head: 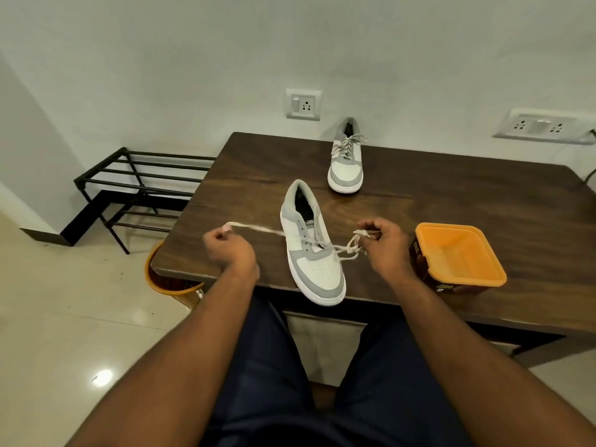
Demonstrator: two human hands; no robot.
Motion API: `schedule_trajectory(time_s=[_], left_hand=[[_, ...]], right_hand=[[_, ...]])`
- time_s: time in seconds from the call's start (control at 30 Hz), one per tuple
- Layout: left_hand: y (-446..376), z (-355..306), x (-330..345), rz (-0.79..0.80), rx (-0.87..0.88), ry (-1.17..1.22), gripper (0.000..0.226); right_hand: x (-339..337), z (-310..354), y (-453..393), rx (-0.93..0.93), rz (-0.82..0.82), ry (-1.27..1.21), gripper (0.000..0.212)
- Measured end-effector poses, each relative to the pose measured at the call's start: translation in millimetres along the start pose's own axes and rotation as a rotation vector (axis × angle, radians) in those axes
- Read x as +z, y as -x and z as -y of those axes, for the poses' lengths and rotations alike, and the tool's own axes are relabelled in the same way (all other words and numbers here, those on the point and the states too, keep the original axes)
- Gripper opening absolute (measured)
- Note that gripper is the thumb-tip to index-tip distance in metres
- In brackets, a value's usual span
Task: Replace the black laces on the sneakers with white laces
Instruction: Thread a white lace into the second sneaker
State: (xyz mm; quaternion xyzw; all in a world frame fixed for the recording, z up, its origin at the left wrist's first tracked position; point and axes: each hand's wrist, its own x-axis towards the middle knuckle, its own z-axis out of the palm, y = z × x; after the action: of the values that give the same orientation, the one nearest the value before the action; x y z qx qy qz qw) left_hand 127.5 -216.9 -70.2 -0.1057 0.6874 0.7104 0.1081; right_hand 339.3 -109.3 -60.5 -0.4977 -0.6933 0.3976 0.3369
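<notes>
The near sneaker (311, 250) lies on the bench (451, 195) between both hands — left hand (227, 250) and right hand (385, 245) each pinch a white lace (258, 229) end, pulled outward.

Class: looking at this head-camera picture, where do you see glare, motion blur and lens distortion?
Head view: glare is a bright spot on the floor tiles; the lace pulled by the left hand is smeared by motion, while the near sneaker is sharp; the wide lens bows the table edges and stretches the forearms.
</notes>
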Motion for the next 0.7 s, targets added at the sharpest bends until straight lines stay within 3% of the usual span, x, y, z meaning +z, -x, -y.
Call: schedule_trajectory(time_s=[0.03,0.1,0.17,0.2,0.23,0.3,0.37,0.43,0.53,0.63,0.7], left_hand=[[-3,2,-3,-0.022,0.010,-0.056,0.023],[7,10,-8,0.023,0.256,-0.341,0.042],[30,25,-6,0.335,0.613,-0.453,0.045],[41,35,-4,0.559,0.677,-0.433,0.040],[50,45,-1,0.755,0.639,-0.418,0.037],[64,59,2,0.970,0.405,-0.401,0.038],[71,70,5,1.020,0.235,-0.363,0.044],[72,75,6,1.007,0.223,-0.367,0.044],[64,76,6,0.993,0.320,-0.519,0.026],[58,73,-1,1.048,0.429,-0.674,0.029],[52,69,-4,1.056,0.541,-0.766,0.019]], right_hand=[[0,-2,3,0.010,0.008,-0.011,0.027],[5,-6,8,0.014,0.034,-0.022,0.029],[11,-8,12,0.010,0.060,-0.039,0.029],[15,-9,15,0.013,0.065,-0.069,0.029],[18,-9,16,0.024,0.062,-0.115,0.029],[22,-7,20,0.064,0.046,-0.239,0.028],[22,-3,24,0.118,0.026,-0.395,0.027],[20,-2,26,0.146,0.004,-0.522,0.025],[18,-3,24,0.153,-0.023,-0.604,0.025],[15,-1,22,0.165,-0.028,-0.647,0.024],[14,0,19,0.164,-0.010,-0.632,0.021]])
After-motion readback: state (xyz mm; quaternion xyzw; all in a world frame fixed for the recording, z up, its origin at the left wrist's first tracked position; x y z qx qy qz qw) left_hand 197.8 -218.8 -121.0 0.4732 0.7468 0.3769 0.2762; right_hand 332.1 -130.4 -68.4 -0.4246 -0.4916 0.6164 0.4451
